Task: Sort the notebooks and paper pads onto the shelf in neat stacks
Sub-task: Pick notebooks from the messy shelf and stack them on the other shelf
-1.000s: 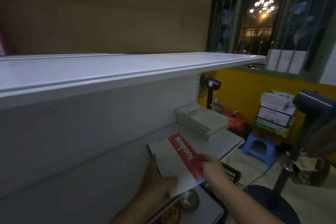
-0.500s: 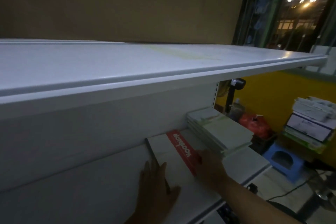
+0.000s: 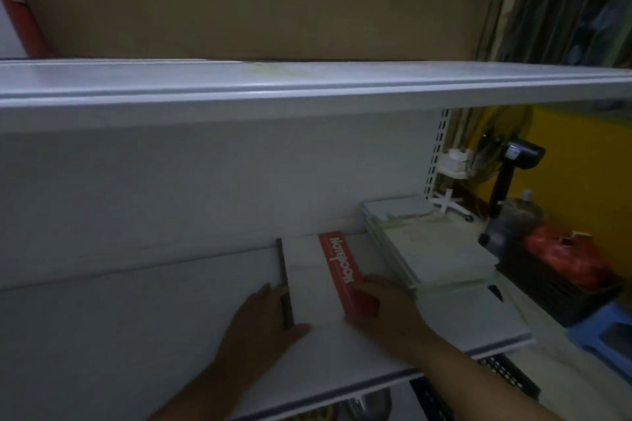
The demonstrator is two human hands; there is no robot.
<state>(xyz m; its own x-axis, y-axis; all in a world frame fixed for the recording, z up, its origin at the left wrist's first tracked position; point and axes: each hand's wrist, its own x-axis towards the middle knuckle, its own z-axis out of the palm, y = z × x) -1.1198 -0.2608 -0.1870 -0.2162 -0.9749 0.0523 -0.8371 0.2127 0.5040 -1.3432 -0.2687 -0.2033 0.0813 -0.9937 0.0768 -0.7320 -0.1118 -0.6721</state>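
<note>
**Fingers.** The left hand (image 3: 263, 321) has its fingers (image 3: 266, 296) straight and loosely spread. They lie flat on the shelf board against the notebook's dark spine edge, with the thumb resting on the near cover, and nothing is gripped. The right hand (image 3: 388, 313) has its fingers (image 3: 371, 289) laid flat across the red band, pressing down. Whether that thumb hooks under the near edge cannot be told.

**Task item.** Between the two hands lies a white softcover notebook with a red title band (image 3: 313, 278). It is flat on the lower white metal shelf (image 3: 136, 325), with its far edge close to the back panel. Just right of the right fingers sits a stack of pale paper pads (image 3: 434, 249), slightly stepped. It is close beside the notebook, but contact cannot be confirmed.

**Handling assessment.** The notebook appears thin, light and flexible. Its smooth cover should slide readily on painted metal, so flat pressure suffices to shift it. Lifting by one corner would likely bend it. The better hold is along both long edges, and the spine side is probably the stiffest. It is not fragile, though corners could crease against the back panel.

**Stage, as judged.** The notebook is being squared up to start a stack beside the pads.

**Surroundings.**
- Above the fingers: an upper white metal shelf (image 3: 307, 85).
- Far right, beyond the pads: a black handheld scanner on a stand (image 3: 513, 164), a red plastic bag (image 3: 564, 256) and a blue plastic stool (image 3: 602, 328).
- Below the right wrist: a black mesh basket (image 3: 509, 376).
</note>
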